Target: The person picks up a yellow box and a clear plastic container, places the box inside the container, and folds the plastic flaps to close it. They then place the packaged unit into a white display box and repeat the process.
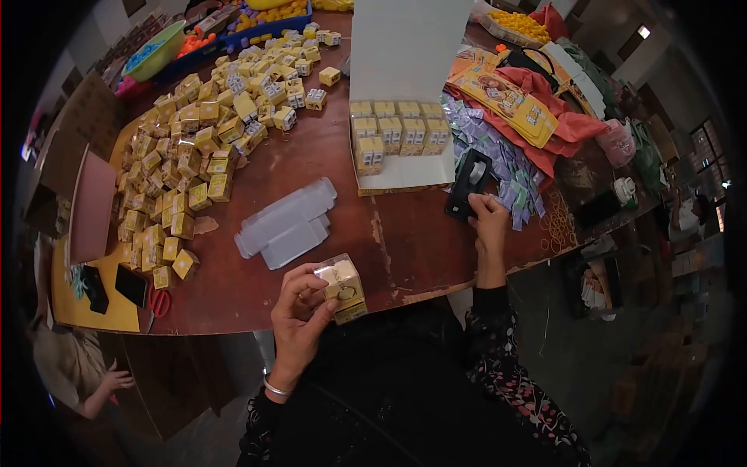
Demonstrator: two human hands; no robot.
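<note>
My left hand point(299, 315) is closed around a small clear-topped yellow box point(341, 282) at the table's front edge. At the right, the fingers of my right hand point(489, 222) pinch at the near end of a black tape dispenser point(470, 180); whether they hold tape is too small to tell. A white carton point(405, 173) with its lid raised stands behind, with rows of small yellow boxes point(389, 134) inside. Left of my hands lies a flattened clear plastic box point(288, 222). The large heap of yellow boxes point(191, 159) covers the table's left part.
Purple-and-white sachets point(513, 183), yellow printed bags point(506, 101) and rubber bands point(557, 226) lie at the right. Red scissors point(159, 303), a phone point(131, 285) and a pink tub point(92, 206) sit at the left. Another person's hand point(118, 380) shows at lower left.
</note>
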